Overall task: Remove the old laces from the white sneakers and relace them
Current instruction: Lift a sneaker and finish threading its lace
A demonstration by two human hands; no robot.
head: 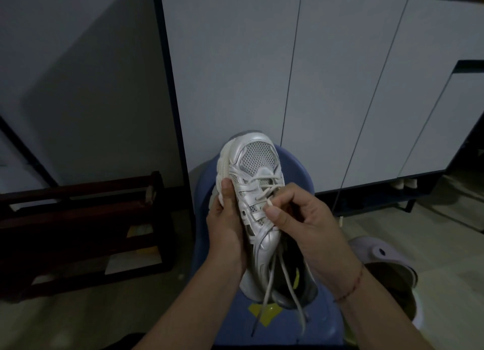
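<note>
Rack [78, 232] of dark wood stands on the floor [445, 258] at the far left, low and slatted, against a grey wall.

Next along, the left hand [225, 218] grips the white sneaker [251, 166] by its outer side. The thumb lies up along the edge of the sole and the fingers are curled round underneath, out of sight. The sneaker is held up in the middle of the view, toe pointing away and heel towards the person, above a blue plastic piece [301, 177] that may be a stool or a tub; I cannot tell which. A yellow patch [264, 313] shows on the blue surface below the heel.

The lace [264, 190] is threaded through the forward eyelets, crossing twice near the toe. Its two loose ends trail down past the open mouth of the sneaker and hang over the blue plastic.

The right hand [309, 218] pinches a bit of the lace between thumb and forefinger at the middle eyelets, and its other fingers are curled in behind. A thin red bracelet [353, 284] circles that wrist.

Behind stands a white cabinet [340, 87] with tall flat doors. On the floor to the right lies a pale lilac clog [379, 252].
</note>
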